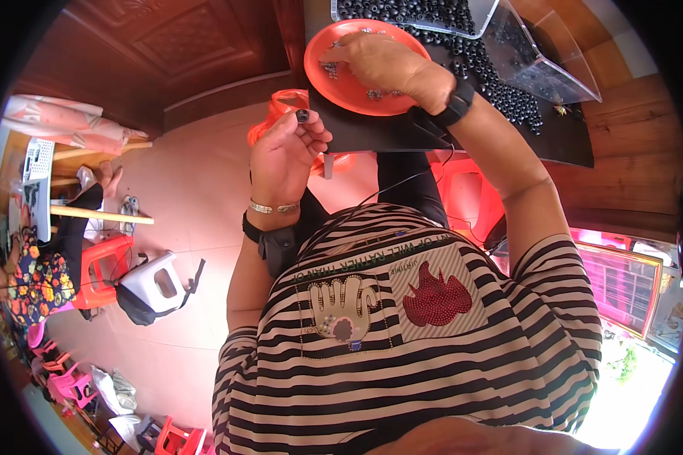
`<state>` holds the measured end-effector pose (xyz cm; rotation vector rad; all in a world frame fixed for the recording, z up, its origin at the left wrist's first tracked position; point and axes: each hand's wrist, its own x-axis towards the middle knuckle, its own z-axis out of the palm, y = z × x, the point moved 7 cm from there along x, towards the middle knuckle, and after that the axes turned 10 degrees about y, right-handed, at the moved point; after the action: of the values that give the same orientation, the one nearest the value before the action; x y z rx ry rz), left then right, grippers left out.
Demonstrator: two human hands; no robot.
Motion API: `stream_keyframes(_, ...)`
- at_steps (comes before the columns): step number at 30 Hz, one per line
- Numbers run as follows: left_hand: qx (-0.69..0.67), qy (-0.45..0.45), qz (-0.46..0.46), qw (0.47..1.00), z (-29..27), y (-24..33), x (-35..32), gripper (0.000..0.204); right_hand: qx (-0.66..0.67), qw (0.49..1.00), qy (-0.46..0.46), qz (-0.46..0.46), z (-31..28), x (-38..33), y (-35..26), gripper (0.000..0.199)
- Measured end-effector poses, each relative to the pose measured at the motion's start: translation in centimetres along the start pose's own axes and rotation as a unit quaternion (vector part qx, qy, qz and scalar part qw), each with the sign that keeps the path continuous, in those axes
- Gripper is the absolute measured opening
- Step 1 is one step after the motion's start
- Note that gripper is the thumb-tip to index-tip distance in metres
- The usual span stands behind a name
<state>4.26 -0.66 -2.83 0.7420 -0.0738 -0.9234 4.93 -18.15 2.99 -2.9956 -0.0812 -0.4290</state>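
My left hand (pixel 287 152) is raised beside the table's left edge, palm up, and pinches a small round black bead-like piece (pixel 302 115) between thumb and forefinger. The other fingers curl loosely below it. My right hand (pixel 383 64) reaches into a round orange plate (pixel 349 100), with its fingers bent down near the plate's left side. Small silvery metal pieces (pixel 330 70) lie in the plate around those fingers. Whatever the right fingertips hold is hidden or too small to name.
Loose black pieces (pixel 501 95) spread over the dark table (pixel 357 133) beside two clear plastic boxes, one full of them (pixel 410 11). An orange plastic bag (pixel 277 108) hangs at the table's left edge. Another person (pixel 42 269) sits far left, near a white stool (pixel 153 284).
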Motion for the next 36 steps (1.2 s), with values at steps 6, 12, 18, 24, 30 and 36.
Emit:
stream_keyframes(6, -0.008, 0.013, 0.002, 1.0, -0.8, 0.1, 0.0, 0.027, 0.025, 0.999, -0.041, -0.025, -2.9, -1.3, 0.4, 0.023)
stream_keyframes(12, -0.002, 0.014, 0.0, 1.0, -0.7, 0.1, 0.3, 0.028, 0.099, 0.995, 0.008, -0.03, -3.0, -1.8, -0.5, 0.021)
stream_keyframes(18, 0.011, 0.029, 0.006, 1.0, -0.6, 0.1, 0.1, 0.028, 0.056, 0.997, 0.025, -0.042, -1.2, -1.5, -1.1, 0.018)
stream_keyframes(24, 0.013, 0.028, 0.001, 1.0, -0.5, 0.1, 0.0, 0.026, 0.101, 0.995, 0.021, -0.005, -3.1, -1.8, -0.3, 0.014)
stream_keyframes(30, 0.021, 0.018, 0.006, 1.0, -0.3, 0.2, -0.1, 0.019, 0.116, 0.99, -0.071, 0.017, -3.2, -2.6, -1.1, 0.013)
stream_keyframes(36, 0.015, 0.013, 0.007, 1.0, -0.3, 0.2, -0.2, 0.02, 0.102, 0.993, -0.051, 0.026, -2.8, -2.4, -0.6, 0.013)
